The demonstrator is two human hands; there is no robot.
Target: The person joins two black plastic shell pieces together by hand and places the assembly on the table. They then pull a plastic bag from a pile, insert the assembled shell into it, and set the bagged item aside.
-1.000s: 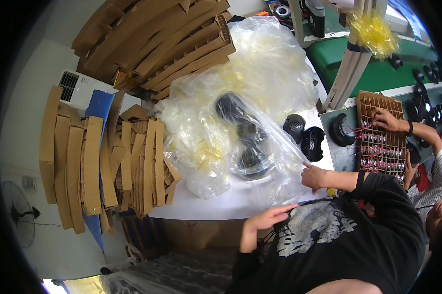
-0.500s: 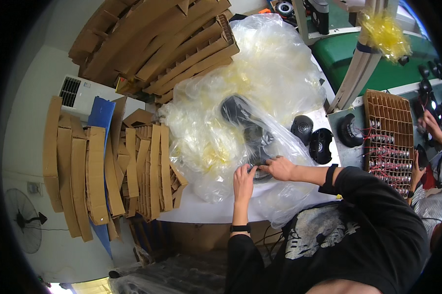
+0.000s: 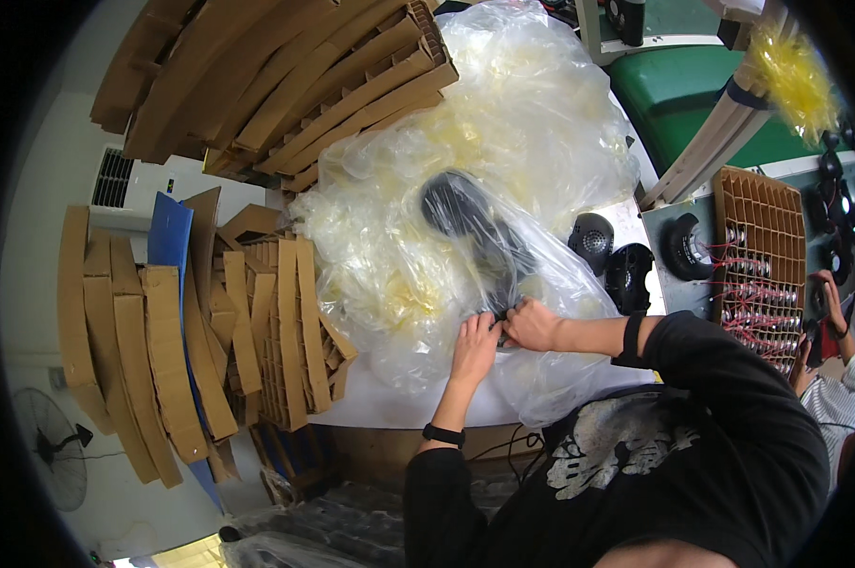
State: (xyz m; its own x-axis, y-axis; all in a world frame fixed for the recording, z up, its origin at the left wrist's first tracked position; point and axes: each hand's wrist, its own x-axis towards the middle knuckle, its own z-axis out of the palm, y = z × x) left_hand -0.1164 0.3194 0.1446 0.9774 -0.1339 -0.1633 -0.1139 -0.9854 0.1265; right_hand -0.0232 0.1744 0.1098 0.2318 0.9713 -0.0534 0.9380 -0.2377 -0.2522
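Observation:
A large clear plastic bag [image 3: 565,275] lies over the white table, with dark rounded parts [image 3: 454,204] showing through the film. At its near end my left hand [image 3: 475,346] has its fingers bent and pressed together on the plastic. Right beside it, almost touching, my right hand [image 3: 534,325] is closed on the same bag with fingers curled. The dark shape under my fingertips is mostly hidden, so I cannot make out its exact kind. Just right of the bag sit a black perforated shell [image 3: 591,242] and an open black housing [image 3: 629,278].
Crumpled clear and yellowish bags [image 3: 390,246] heap up behind and left. Cardboard dividers [image 3: 172,360] stand at the left, more [image 3: 352,85] at the far left. At right, a divided cardboard tray [image 3: 759,265] holds small wired parts; beyond it a co-worker's hand [image 3: 833,303] shows.
My fingers have drawn in on the bag's near end, covering the dark round part that showed between them. The film there looks gathered tighter. The whole view has shifted slightly.

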